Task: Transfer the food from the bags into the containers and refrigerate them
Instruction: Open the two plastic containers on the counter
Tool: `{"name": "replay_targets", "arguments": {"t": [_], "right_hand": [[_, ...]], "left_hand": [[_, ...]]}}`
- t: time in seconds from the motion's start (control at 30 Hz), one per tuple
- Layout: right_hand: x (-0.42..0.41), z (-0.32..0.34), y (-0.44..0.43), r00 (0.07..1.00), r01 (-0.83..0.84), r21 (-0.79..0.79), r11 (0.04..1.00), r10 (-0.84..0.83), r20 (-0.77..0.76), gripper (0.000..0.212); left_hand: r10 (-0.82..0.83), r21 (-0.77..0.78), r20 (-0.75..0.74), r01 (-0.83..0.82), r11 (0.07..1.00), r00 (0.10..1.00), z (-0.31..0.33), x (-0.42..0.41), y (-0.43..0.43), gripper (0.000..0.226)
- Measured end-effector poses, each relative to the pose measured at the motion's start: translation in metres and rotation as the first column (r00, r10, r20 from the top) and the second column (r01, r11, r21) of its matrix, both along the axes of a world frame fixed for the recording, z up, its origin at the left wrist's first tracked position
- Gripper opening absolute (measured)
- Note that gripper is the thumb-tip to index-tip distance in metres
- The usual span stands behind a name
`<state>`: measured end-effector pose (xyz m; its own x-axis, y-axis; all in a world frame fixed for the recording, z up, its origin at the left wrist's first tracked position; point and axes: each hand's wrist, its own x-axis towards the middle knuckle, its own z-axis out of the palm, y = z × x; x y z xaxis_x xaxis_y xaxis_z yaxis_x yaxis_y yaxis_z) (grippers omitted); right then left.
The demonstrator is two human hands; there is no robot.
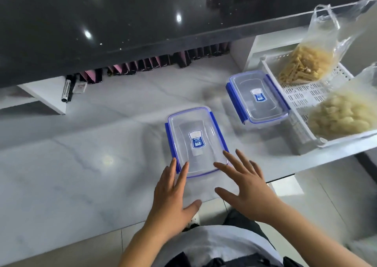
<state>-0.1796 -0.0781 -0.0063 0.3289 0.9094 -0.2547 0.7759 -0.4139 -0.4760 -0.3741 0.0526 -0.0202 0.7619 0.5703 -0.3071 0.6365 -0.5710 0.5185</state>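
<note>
— Fingers point(171, 168) first: reporting their state.
— Spreading wide and straight on both sides, holding nothing. Reaching with the left hand point(169, 201) over the near-left corner of the near container point(195, 142), and with the right hand point(253, 191) over its near-right corner. Touching or hovering: cannot tell.
— Placing that container?
— Sitting close to the near edge of the countertop point(81, 164), directly ahead of both sets of fingertips, lid on. Running lengthwise away from that edge, with blue latches point(219, 132) along both long sides.
— Judging the nearer hand?
— Finding neither nearer; flanking it evenly. Judging unlatching as the next move, working outward at each long side.
— Locating the food?
— Waiting in a penne bag point(302, 66) and a pale bag point(342, 115), inside the white basket point(302, 101) at the right edge, just beside the far container point(257, 97).
</note>
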Motion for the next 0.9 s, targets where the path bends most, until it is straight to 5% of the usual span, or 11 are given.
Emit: {"name": "replay_targets", "arguments": {"t": [0.1,0.2,0.33,0.43,0.63,0.9], "right_hand": [[0.002,0.012,0.004,0.915,0.257,0.102,0.961,-0.208,-0.344,0.055],[0.017,0.016,0.021,0.580,0.590,-0.012,0.807,-0.434,-0.689,0.039],[0.033,0.016,0.041,0.397,0.659,-0.131,0.740,-0.491,-0.775,0.032],[0.037,0.016,0.052,0.262,0.697,-0.197,0.689,-0.500,-0.825,0.031],[0.029,0.002,0.043,0.177,0.712,-0.245,0.658,-0.505,-0.845,0.034],[0.023,-0.009,0.033,0.174,0.739,-0.219,0.637,-0.495,-0.851,0.033]], "left_hand": [[0.234,-0.268,0.240,-0.168,0.949,0.942,0.003,-0.010,0.003,0.088],[0.568,-0.494,0.309,-0.382,0.781,0.762,0.001,-0.007,0.018,0.066],[0.782,-0.723,0.244,-0.430,0.541,0.574,0.000,0.009,0.035,0.042],[0.835,-0.795,0.227,-0.400,0.456,0.501,-0.004,0.020,0.041,0.038],[0.897,-0.864,0.172,-0.376,0.336,0.406,-0.016,0.022,0.037,0.042],[0.844,-0.809,0.254,-0.375,0.453,0.473,-0.020,0.019,0.037,0.040]]}}
